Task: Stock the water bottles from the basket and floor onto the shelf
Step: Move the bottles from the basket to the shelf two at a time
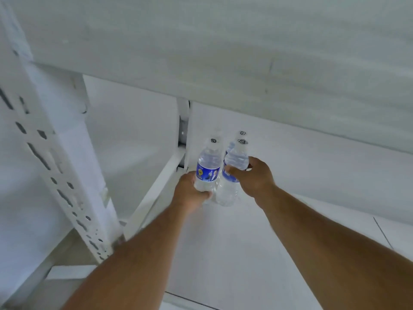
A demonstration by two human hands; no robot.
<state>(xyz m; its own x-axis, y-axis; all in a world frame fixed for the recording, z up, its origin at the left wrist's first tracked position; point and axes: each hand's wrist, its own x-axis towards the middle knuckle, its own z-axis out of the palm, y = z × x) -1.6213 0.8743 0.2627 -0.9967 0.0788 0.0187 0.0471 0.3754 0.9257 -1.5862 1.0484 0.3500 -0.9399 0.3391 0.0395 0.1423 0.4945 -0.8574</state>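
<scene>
At the far left I see the slotted post [55, 175] of the rack, then the side rail [156, 191] running back to the rear upright [183, 121]. My left hand [190, 193] reaches deep toward the shelf's [290, 198] back left corner, its fingers [206, 194] clenched round the lower body of the left bottle [208, 167], which stands upright or nearly so, just beside the side rail. I cannot tell whether its base is down on the shelf yet.

To its right, the right bottle [232, 173] sits touching or almost touching the first, with my right hand [252, 175] wrapped round its shoulder and label. Behind it a third bottle [230, 145] shows only a cap and a sliver of blue, so I judge it already stocked against the back.

The risks, as I read them: the two held bottles are so close that letting one go off-plumb could knock the other, or tip the one behind. The left bottle could catch the rail or slip into the gap beside it. The shelf above [223, 52] hangs low over the caps, so lifting either hand out carelessly could drag a bottle over. The thin plastic may also buckle under a hard squeeze.
</scene>
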